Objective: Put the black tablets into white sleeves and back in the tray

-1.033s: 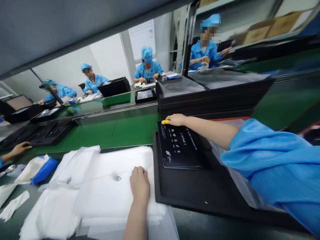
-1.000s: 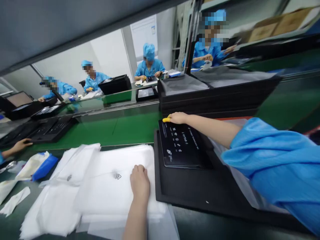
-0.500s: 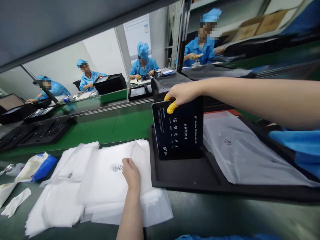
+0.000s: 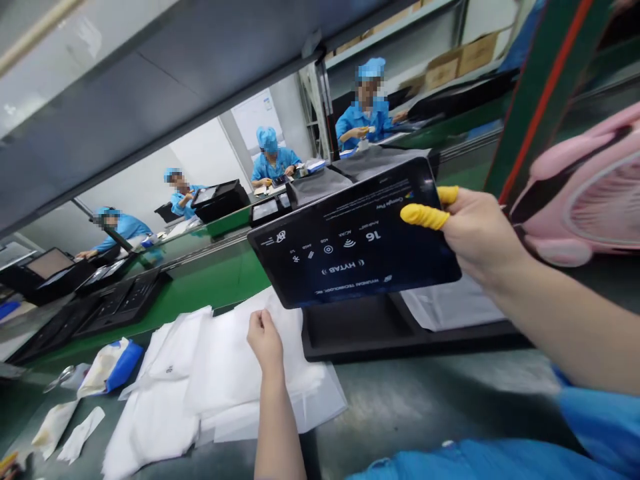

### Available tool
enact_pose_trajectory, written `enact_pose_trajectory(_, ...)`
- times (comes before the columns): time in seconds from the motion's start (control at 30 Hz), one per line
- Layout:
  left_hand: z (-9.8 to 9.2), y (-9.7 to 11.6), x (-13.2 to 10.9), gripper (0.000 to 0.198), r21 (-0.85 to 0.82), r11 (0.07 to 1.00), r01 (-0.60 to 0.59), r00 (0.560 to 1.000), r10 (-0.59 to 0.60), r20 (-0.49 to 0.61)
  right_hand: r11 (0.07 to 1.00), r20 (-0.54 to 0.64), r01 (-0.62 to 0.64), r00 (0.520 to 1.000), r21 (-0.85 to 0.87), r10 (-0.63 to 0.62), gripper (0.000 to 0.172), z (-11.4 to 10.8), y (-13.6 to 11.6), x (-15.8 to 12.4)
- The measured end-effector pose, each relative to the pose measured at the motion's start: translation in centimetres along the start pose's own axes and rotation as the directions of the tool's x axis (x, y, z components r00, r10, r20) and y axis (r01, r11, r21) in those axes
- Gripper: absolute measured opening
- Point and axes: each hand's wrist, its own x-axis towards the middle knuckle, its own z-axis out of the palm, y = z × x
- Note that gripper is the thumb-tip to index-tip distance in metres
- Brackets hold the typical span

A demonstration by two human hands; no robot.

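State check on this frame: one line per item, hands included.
Right hand: gripping the tablet by one edge, yellow finger cots on.
Tablet: lifted clear of the tray, back side with print showing.
Left hand: pinching the top white bag.
White bags: loose stack, lying flat on the bench.
Black tray: on the bench, near compartment bare.
Pink fan: at right, too blurred to tell if running.

— The right hand? [image 4: 475, 233]
— Raised at right, forearm bare, yellow cots on two fingers [image 4: 423, 215], clamped shut.
— The left hand? [image 4: 264, 341]
— Low, near centre, fingers curled, pinching.
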Motion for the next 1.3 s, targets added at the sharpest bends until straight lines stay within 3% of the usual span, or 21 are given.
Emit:
enact_pose_trajectory(0.17,0.3,1.7,-0.2,0.018,-0.295,0.950,0.105,0.994,-0.097,0.044,1.000,-0.040,-0.002,0.999,0.013,0.003,0.025,-0.3,0.5,-3.1)
enact_pose_trajectory(0.3,1.9,1.1,-1.5,0.017,-0.360,0.911,0.200,0.976,-0.153,0.153,0.999,0.036,-0.039,0.999,-0.017,0.040,0.042,-0.7,1.6,-3.8)
enact_pose_trajectory(0.4,3.5,-0.1,-2.8,0.015,-0.412,0.873,0.260,0.964,-0.207,0.169,0.993,0.112,-0.085,0.989,-0.080,0.094,0.053,-0.7,3.2,-4.8)
enact_pose_trajectory(0.5,4.0,-0.5,-2.9,0.015,-0.492,0.820,0.292,0.956,-0.240,0.167,0.986,0.170,-0.070,0.981,-0.151,0.096,0.053,-0.9,4.5,-6.1)
enact_pose_trajectory(0.63,2.4,1.7,-0.7,0.018,-0.517,0.836,0.183,0.983,-0.163,0.085,0.987,0.224,0.008,0.974,-0.163,0.029,0.048,-1.4,5.2,-7.3)
enact_pose_trajectory(0.73,0.6,4.7,0.2,0.021,-0.468,0.882,-0.061,0.998,0.063,-0.011,0.979,0.310,0.108,0.949,-0.175,-0.050,0.043,-1.7,5.2,-7.6)
enact_pose_trajectory(0.8,-0.2,6.7,-0.7,0.021,-0.335,0.902,-0.272,0.950,0.307,0.056,0.979,0.342,0.115,0.938,-0.168,-0.052,0.041,-1.5,5.2,-7.6)
enact_pose_trajectory(0.9,-0.5,8.4,-3.5,0.023,-0.158,0.847,-0.508,0.797,0.532,0.287,0.997,0.274,0.004,0.962,-0.077,0.017,0.048,-1.2,5.4,-7.3)
enact_pose_trajectory(0.97,-0.4,8.3,-5.1,0.026,-0.128,0.833,-0.538,0.751,0.543,0.377,0.994,0.200,-0.111,0.974,0.020,0.105,0.054,-1.1,5.7,-6.8)
enact_pose_trajectory(1.13,-0.1,6.8,-6.4,0.026,-0.073,0.881,-0.468,0.730,0.432,0.529,0.918,0.027,-0.285,0.957,0.276,0.289,0.064,-1.0,6.4,-5.3)
enact_pose_trajectory(1.2,0.4,7.4,-6.2,0.024,-0.074,0.858,-0.508,0.673,0.449,0.588,0.890,-0.022,-0.285,0.950,0.355,0.313,0.064,-0.5,6.6,-5.2)
enact_pose_trajectory(1.3,2.0,10.0,-5.3,0.022,-0.178,0.840,-0.513,0.574,0.490,0.657,0.899,-0.022,-0.263,0.957,0.349,0.289,0.061,1.0,6.9,-5.9)
